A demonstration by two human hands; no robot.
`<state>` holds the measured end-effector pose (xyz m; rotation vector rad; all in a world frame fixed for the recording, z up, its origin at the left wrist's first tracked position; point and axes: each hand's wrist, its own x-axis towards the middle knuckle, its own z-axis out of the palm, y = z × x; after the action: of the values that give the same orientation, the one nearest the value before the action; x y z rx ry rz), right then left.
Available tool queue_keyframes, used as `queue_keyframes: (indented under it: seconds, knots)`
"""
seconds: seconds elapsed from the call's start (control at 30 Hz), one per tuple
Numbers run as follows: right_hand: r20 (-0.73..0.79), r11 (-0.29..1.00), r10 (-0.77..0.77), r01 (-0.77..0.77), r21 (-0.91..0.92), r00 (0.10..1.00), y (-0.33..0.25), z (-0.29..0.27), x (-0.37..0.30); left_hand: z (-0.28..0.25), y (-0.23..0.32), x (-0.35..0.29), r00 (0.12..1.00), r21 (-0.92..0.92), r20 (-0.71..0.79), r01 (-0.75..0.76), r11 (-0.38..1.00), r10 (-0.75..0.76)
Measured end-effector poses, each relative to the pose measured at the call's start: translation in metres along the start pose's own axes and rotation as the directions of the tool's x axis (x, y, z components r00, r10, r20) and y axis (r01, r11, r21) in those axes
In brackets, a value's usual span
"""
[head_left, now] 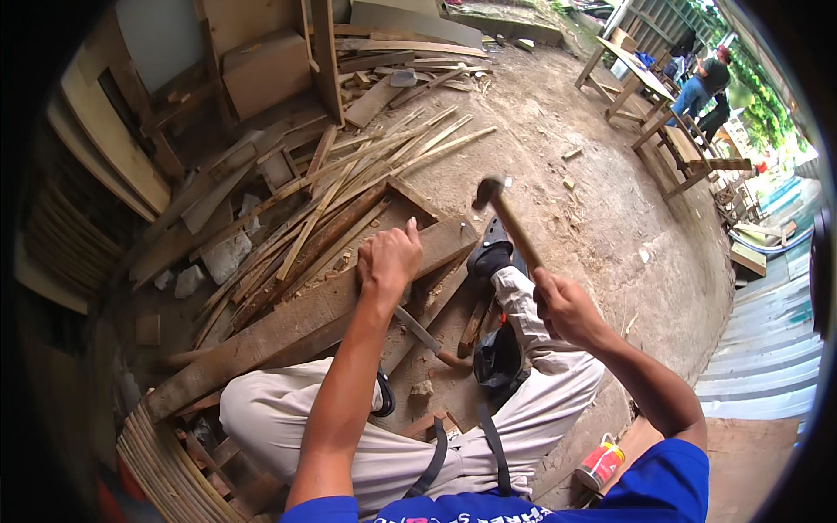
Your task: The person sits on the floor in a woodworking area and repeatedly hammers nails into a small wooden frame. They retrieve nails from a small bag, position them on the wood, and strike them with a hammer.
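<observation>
Head view, right hand [565, 305] clamping round a hammer [517, 228] near the beam's far end, left hand [390, 254] curling at the beam [279, 329], its grip impossible to tell, beam slanting beyond the left knee [261, 405].

Daylight pours in from the upper right, where glare bleaches parts of the foliage [757, 112]. The ground [645, 288] is brightly lit, and the metal sheeting [758, 357] shines pale. The left side sinks into shadow, dimming the stacked strips [74, 231]. Straight edges bend toward a black rim. The hammer [517, 231] looks slightly blurred at its head; the distant person [717, 77] is soft.
</observation>
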<state>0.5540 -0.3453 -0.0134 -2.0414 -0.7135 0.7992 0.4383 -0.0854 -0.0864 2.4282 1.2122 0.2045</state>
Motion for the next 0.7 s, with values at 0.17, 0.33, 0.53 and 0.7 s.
queue_keyframes:
  seconds: [0.17,0.33,0.53,0.7]
  knots:
    - [-0.015,0.959,-0.24,0.239,0.149,0.971,-0.019,-0.01,0.004,0.0,-0.002,-0.004,1.0,0.01,0.014,0.002,1.0,-0.002]
    - [0.166,0.982,0.188,-0.188,-0.017,0.968,-0.044,0.006,-0.004,-0.004,-0.001,-0.003,0.998,-0.015,0.066,0.011,1.0,-0.01]
    - [-0.171,0.809,-0.456,0.486,0.33,0.874,-0.105,-0.053,-0.006,0.003,-0.004,-0.002,1.0,-0.015,0.007,-0.018,1.0,0.018]
    - [-0.133,0.84,-0.524,0.536,0.081,0.841,-0.053,0.003,0.001,0.005,-0.004,-0.001,0.999,-0.049,0.045,0.024,0.999,-0.022]
